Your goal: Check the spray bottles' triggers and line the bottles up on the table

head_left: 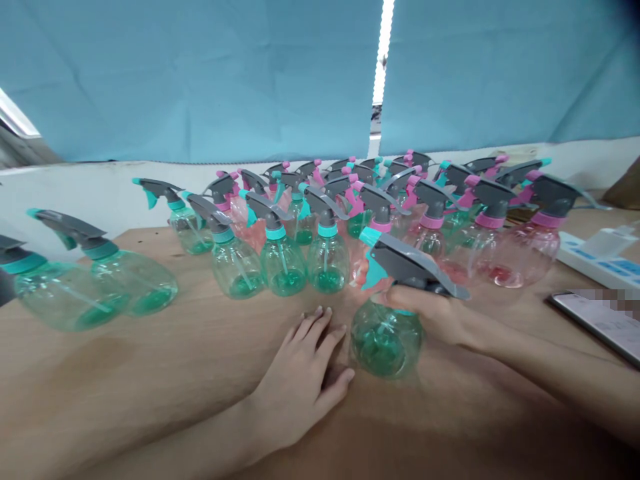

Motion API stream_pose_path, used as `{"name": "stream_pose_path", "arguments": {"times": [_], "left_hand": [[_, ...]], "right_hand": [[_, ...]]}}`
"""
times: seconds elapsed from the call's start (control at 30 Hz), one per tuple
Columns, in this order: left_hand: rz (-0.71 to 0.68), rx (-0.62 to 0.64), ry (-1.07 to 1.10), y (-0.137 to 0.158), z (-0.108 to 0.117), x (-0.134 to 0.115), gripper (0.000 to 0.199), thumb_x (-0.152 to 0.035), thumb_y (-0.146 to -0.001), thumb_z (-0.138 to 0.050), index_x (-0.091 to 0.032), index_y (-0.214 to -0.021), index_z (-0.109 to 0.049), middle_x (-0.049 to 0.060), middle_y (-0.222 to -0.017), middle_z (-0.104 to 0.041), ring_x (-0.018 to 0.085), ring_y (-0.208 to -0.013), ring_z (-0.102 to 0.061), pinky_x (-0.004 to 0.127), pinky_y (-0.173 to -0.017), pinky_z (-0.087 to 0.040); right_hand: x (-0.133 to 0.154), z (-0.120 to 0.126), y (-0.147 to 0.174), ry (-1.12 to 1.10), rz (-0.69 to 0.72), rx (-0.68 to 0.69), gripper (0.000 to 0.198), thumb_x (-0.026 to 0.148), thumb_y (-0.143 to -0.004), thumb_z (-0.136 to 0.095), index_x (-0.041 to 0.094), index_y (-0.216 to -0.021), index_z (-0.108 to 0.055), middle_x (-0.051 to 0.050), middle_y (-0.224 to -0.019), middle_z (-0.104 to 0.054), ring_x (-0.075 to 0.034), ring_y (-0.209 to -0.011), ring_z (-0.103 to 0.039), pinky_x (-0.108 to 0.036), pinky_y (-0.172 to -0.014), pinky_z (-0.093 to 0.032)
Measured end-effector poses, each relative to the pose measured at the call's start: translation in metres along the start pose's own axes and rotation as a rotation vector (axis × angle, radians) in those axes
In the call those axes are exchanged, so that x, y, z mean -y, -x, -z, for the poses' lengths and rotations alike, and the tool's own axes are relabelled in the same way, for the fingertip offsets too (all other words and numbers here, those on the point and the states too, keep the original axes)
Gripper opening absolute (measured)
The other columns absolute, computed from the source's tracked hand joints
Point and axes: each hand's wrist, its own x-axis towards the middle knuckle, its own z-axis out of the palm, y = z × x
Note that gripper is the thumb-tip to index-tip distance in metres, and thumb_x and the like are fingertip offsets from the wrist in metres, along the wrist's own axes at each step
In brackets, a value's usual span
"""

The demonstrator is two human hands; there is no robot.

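Note:
My right hand (425,307) is wrapped round the neck of a green spray bottle (385,343) with a grey and teal trigger head. That bottle is tilted, with its head pointing left, and part of its neck is hidden by my fingers. Flat on the wooden table (175,387) rests my left hand (305,373), fingers spread, holding nothing. Just beyond it stand green spray bottles (284,263) with teal collars. Pink spray bottles (525,250) with pink collars stand behind and to the right of my right hand.
More green spray bottles (133,280) stand at the left. A white power strip (590,257) with a plug lies at the right, and a phone (600,323) is near it. Behind the crowded rows hangs a blue cloth (225,80) above a white wall.

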Motion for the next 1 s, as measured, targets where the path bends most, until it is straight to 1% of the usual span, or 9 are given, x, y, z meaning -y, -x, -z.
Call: {"name": "stream_pose_path", "arguments": {"times": [0.13,0.3,0.4,0.47,0.57,0.63,0.73,0.93,1.0], "left_hand": [[-0.007,-0.021,0.005,0.0011,-0.0012,0.0008,0.046,-0.036,-0.091,-0.055,-0.015,-0.130,-0.050,0.016,-0.144,-0.042,0.033,-0.133,-0.036,0.053,-0.106,-0.032],[-0.011,-0.016,0.006,0.0018,-0.0019,0.0017,0.045,-0.038,-0.092,-0.054,-0.014,-0.130,-0.049,0.017,-0.144,-0.042,0.032,-0.134,-0.035,0.053,-0.107,-0.032],[-0.005,-0.016,0.003,0.0017,-0.0020,0.0016,0.045,-0.038,-0.092,-0.053,-0.013,-0.130,-0.049,0.017,-0.144,-0.041,0.032,-0.134,-0.034,0.053,-0.107,-0.031],[-0.002,-0.018,0.005,0.0016,-0.0021,0.0013,0.045,-0.038,-0.092,-0.053,-0.014,-0.130,-0.049,0.017,-0.145,-0.041,0.032,-0.134,-0.034,0.053,-0.106,-0.032],[0.002,-0.017,0.011,0.0013,-0.0019,0.0009,0.045,-0.038,-0.091,-0.054,-0.014,-0.130,-0.049,0.017,-0.144,-0.041,0.032,-0.133,-0.035,0.053,-0.106,-0.033],[0.003,-0.018,0.012,0.0010,-0.0018,0.0009,0.045,-0.038,-0.091,-0.054,-0.014,-0.129,-0.049,0.017,-0.144,-0.041,0.032,-0.133,-0.035,0.053,-0.106,-0.033],[0.000,-0.020,0.009,0.0009,-0.0017,0.0010,0.045,-0.038,-0.091,-0.054,-0.015,-0.130,-0.049,0.016,-0.144,-0.041,0.031,-0.134,-0.034,0.053,-0.107,-0.032],[-0.005,-0.008,0.010,0.0015,-0.0008,0.0005,0.047,-0.038,-0.092,-0.054,-0.014,-0.132,-0.048,0.016,-0.145,-0.041,0.032,-0.135,-0.033,0.053,-0.107,-0.031],[-0.006,-0.008,0.010,0.0016,-0.0003,0.0002,0.046,-0.037,-0.091,-0.054,-0.015,-0.132,-0.048,0.016,-0.145,-0.041,0.032,-0.135,-0.033,0.053,-0.107,-0.031]], "right_hand": [[0.0006,-0.0022,-0.0040,-0.009,0.028,-0.034,0.007,0.018,-0.070,-0.052,0.022,-0.064,-0.053,0.005,-0.058,-0.037,-0.011,-0.053,-0.032,-0.025,-0.049,-0.033],[0.0008,-0.0062,-0.0072,-0.009,0.032,-0.050,0.011,0.022,-0.073,-0.053,0.022,-0.063,-0.051,0.005,-0.058,-0.034,-0.011,-0.053,-0.028,-0.025,-0.048,-0.029],[0.0000,-0.0067,-0.0074,-0.005,0.030,-0.057,0.009,0.022,-0.073,-0.053,0.023,-0.065,-0.054,0.005,-0.057,-0.035,-0.011,-0.051,-0.029,-0.025,-0.047,-0.030],[-0.0014,-0.0065,-0.0073,0.003,0.040,-0.066,0.006,0.020,-0.073,-0.054,0.024,-0.071,-0.059,0.005,-0.055,-0.037,-0.012,-0.051,-0.032,-0.026,-0.049,-0.033],[-0.0027,-0.0065,-0.0070,0.006,0.050,-0.071,0.011,0.018,-0.073,-0.054,0.024,-0.077,-0.061,0.006,-0.053,-0.036,-0.012,-0.051,-0.034,-0.026,-0.049,-0.034],[-0.0018,-0.0069,-0.0068,-0.001,0.065,-0.069,0.008,0.017,-0.073,-0.053,0.023,-0.069,-0.056,0.006,-0.052,-0.032,-0.010,-0.048,-0.029,-0.024,-0.046,-0.030],[0.0016,-0.0074,-0.0069,-0.018,0.083,-0.060,0.018,0.016,-0.072,-0.052,0.022,-0.058,-0.043,0.007,-0.054,-0.030,-0.008,-0.047,-0.023,-0.023,-0.043,-0.026],[0.0047,-0.0073,-0.0079,-0.025,0.066,-0.051,0.019,0.016,-0.071,-0.052,0.022,-0.056,-0.042,0.007,-0.054,-0.031,-0.008,-0.048,-0.025,-0.023,-0.044,-0.027],[0.0041,-0.0075,-0.0081,-0.027,0.069,-0.053,0.017,0.016,-0.071,-0.052,0.022,-0.056,-0.044,0.006,-0.055,-0.035,-0.008,-0.048,-0.026,-0.023,-0.045,-0.029]]}}
